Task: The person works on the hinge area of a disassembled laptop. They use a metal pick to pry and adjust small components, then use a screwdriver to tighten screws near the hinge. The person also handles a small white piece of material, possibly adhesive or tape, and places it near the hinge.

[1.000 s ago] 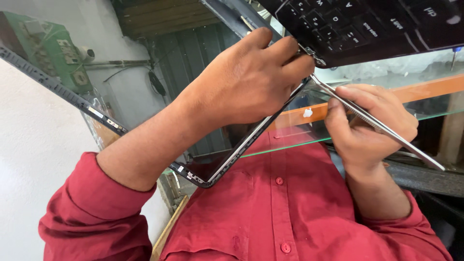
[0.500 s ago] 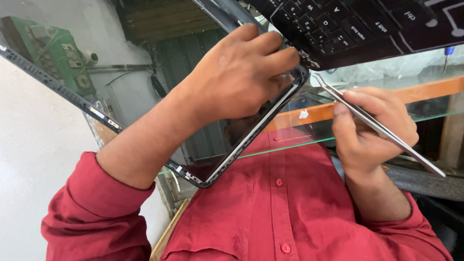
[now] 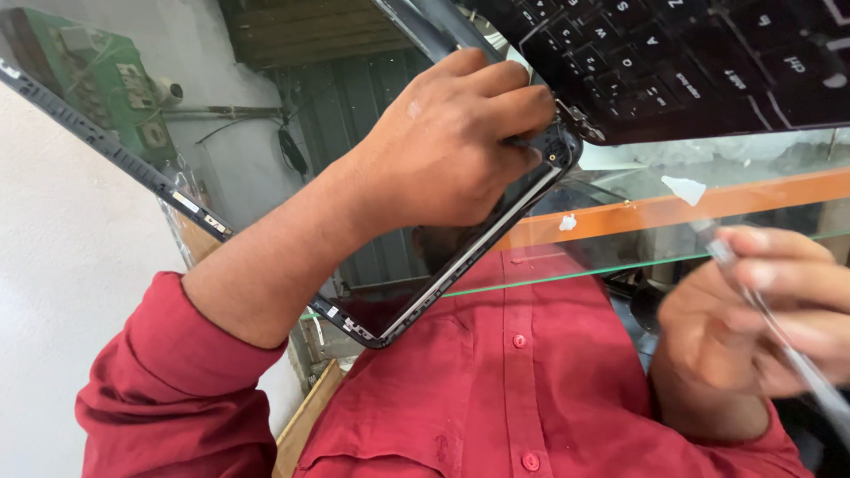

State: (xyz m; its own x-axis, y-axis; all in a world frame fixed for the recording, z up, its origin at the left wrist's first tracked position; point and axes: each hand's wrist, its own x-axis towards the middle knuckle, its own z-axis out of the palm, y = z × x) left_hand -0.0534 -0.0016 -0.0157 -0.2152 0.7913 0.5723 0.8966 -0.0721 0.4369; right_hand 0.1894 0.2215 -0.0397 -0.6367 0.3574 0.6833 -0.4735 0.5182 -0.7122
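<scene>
In the middle of the frame my left hand [image 3: 447, 142] has its grip clamped on the corner of the black screen frame [image 3: 460, 261], right by the hinge [image 3: 575, 119] where it meets the laptop keyboard [image 3: 682, 62] at the upper right. At the lower right my right hand [image 3: 753, 327] is closed on a thin metal tool [image 3: 788, 354], blurred and held clear of the laptop. The frame edge looks lifted from the lid along this side, so I judge the prying partly done; the hinge corner and the far edge running to the upper left look unfinished. The glass desk [image 3: 735, 190] shows behind, my red shirt [image 3: 496, 398] below.
</scene>
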